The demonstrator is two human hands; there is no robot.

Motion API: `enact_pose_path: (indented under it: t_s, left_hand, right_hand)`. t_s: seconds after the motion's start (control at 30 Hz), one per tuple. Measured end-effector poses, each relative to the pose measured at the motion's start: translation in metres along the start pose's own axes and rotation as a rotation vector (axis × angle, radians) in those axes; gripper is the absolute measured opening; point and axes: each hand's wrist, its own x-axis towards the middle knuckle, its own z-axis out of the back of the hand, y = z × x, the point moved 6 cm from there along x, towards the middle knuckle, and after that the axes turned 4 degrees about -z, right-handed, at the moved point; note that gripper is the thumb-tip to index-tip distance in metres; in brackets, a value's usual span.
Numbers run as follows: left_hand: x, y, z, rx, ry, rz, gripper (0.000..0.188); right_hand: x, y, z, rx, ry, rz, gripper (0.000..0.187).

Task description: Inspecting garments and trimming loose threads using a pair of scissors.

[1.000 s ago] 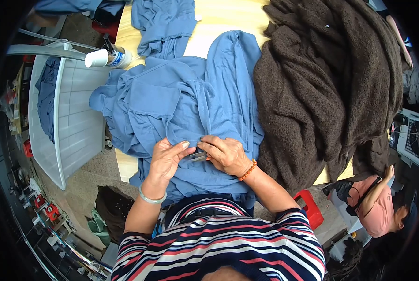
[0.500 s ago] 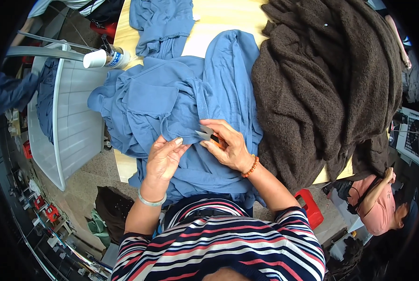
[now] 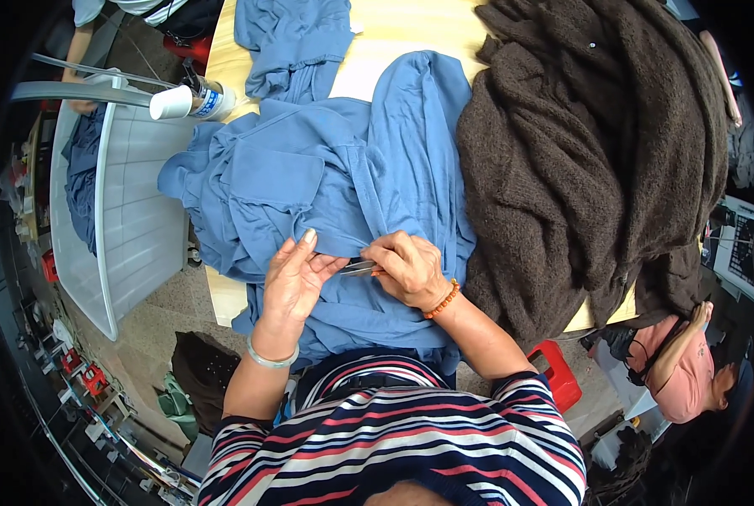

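Observation:
A blue garment (image 3: 276,181) with a patch pocket lies rumpled on the table in front of me. My right hand (image 3: 411,268), with an orange bead bracelet, is closed around small metal thread snips (image 3: 358,269). Their blades point left, close to my left fingertips, and the handle is mostly hidden in my fist. My left hand (image 3: 294,282), a pale bangle at its wrist, lies palm up over the cloth. Its thumb stands apart from the fingers, and I see nothing gripped between them.
Dark brown knitwear (image 3: 554,169) is heaped to the right on the wooden table (image 3: 385,29). A white tub (image 3: 141,211) holding dark blue cloth stands left, near a bottle (image 3: 212,101) and a white cup (image 3: 171,103). A red stool (image 3: 557,375) is at lower right. Other people are nearby.
My left thumb has lifted off the cloth it was pinching. My right hand has turned over and lowered the snips slightly. At the tub, another person's arm now reaches in.

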Motion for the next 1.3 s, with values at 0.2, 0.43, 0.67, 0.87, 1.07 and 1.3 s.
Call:
enact_pose_path:
  t_s: [0.2,0.43,0.67,0.87,1.07,1.3]
  left_hand:
    - [0.006,-0.002,-0.002,-0.024,-0.015,-0.001,0.006]
    - [0.008,-0.003,-0.001,-0.074,0.000,-0.052,0.010]
    - [0.010,-0.003,0.002,-0.089,0.014,-0.064,0.008]
    - [0.011,-0.003,0.003,-0.081,-0.017,-0.075,0.005]
    - [0.012,-0.002,0.002,-0.070,-0.051,-0.070,0.004]
    - [0.008,-0.010,-0.002,-0.066,-0.024,-0.108,0.006]
  right_hand:
    - [-0.003,-0.001,-0.006,0.013,0.071,0.023,0.035]
    - [0.003,-0.008,-0.003,0.300,0.161,-0.239,0.036]
    - [0.011,-0.019,-0.009,0.205,0.312,-0.300,0.032]
    - [0.018,-0.019,-0.016,0.156,0.362,-0.234,0.029]
    - [0.019,-0.017,-0.018,0.096,0.332,-0.138,0.025]
    - [0.010,-0.039,-0.008,0.238,0.157,-0.424,0.023]
